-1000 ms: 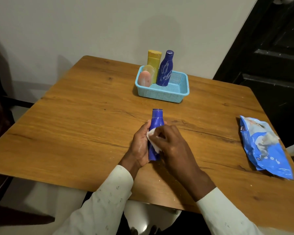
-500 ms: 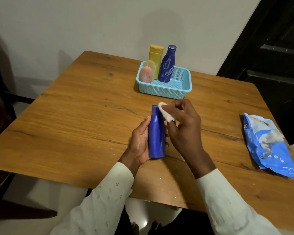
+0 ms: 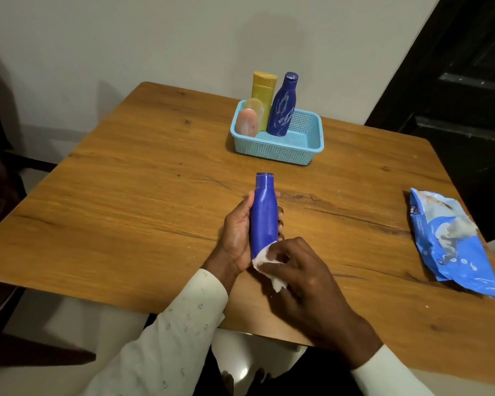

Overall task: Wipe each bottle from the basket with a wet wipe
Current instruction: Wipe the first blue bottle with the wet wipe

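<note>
Head view: a person's two hands work over a wooden table [image 3: 126, 195], white sleeves on both arms
Left hand [image 3: 236, 232]: palm turned inward, fingers and thumb curled round the blue bottle, thumb lying along its left side and fingertips showing past its right side
Blue bottle [image 3: 264, 215]: held just above the table near its middle, neck pointing away from the person toward the basket
Wet wipe [image 3: 265, 260]: white, crumpled, pressed against the bottle's lower end, a loose corner trailing down under the right hand
Right hand [image 3: 306, 278]: fingers bent and closed on the wet wipe, holding it to the base of the bottle, just beside the left palm
Basket [image 3: 280, 150]: light blue mesh, at the far side of the table; a peach oval container [image 3: 247, 125], a yellow bottle [image 3: 263, 95] and a dark blue bottle [image 3: 283, 107] stand in its left part
Wipes pack [image 3: 452, 241]: blue, lying flat near the table's right edge, well apart from the hands
</note>
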